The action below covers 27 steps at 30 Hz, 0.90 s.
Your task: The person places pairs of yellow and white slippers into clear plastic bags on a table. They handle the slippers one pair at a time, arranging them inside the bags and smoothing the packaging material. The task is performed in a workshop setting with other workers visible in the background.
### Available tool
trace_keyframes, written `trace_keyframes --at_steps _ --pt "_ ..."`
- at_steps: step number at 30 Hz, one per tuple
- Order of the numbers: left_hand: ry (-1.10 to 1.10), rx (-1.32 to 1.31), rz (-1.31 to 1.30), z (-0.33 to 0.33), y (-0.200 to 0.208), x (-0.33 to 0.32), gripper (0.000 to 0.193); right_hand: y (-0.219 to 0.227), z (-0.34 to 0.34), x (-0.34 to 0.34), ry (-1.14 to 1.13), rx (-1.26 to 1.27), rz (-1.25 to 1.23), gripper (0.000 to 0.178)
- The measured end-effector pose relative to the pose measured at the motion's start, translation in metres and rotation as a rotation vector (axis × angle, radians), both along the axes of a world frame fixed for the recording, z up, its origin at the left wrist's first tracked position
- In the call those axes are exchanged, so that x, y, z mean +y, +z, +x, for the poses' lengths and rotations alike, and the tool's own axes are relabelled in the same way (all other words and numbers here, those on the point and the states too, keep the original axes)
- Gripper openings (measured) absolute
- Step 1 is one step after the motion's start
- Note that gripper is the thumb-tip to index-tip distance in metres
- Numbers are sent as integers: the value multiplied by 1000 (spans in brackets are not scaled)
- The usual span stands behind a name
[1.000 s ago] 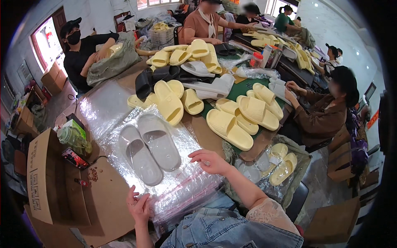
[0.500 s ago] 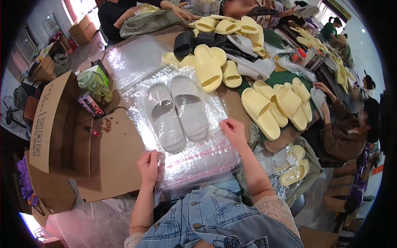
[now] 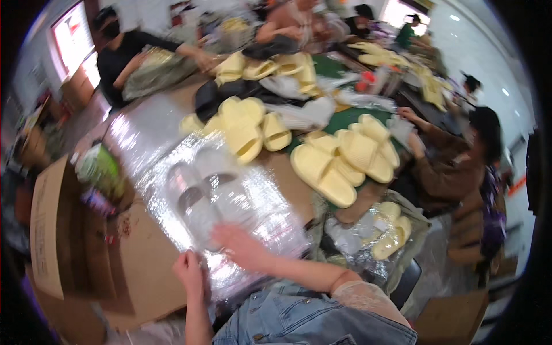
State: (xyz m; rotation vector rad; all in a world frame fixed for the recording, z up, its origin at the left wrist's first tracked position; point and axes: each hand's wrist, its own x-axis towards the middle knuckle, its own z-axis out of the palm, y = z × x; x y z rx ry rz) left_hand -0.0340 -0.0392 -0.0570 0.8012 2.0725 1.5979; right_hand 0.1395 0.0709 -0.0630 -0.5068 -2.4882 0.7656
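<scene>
Since prev. frame, right hand (image 3: 241, 246) is shifted left across clear plastic bag (image 3: 253, 213) w/ grey slippers (image 3: 198, 192), fingers flat, open; left hand (image 3: 188, 271) pinches bag edge. Light, slippery, floppy: best gripped at edges.

A clear plastic bag (image 3: 230, 201) of grey slippers lies beside a brown carton (image 3: 49, 230).

Motion blur smears the right hand (image 3: 238, 244) and grey slippers (image 3: 201, 192).

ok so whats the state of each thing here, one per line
white slippers: paired, lying under clear plastic
plastic bags: stacked flat, glossy
left hand: gripping the bags' near edge
right hand: flat on the bags, blurred
yellow slippers: loose, unbagged, piled
cardboard box: open
</scene>
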Motion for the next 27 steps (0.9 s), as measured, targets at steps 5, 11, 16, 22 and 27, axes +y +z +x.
trace_keyframes --at_steps 5,11,16,22,27 --pt "-87 -25 111 -12 -31 -1 31 -16 -9 -7 34 -192 155 74" --pt "-106 145 100 -12 -23 -1 23 -8 39 30 -296 -244 196 73" --pt "-105 144 141 -11 -27 -1 21 -21 76 51 -469 -243 205 69" --pt "-104 156 165 -17 -42 -2 21 1 59 45 -557 -171 258 61" --pt "-96 197 137 -13 -33 1 21 27 17 34 -412 213 144 59"
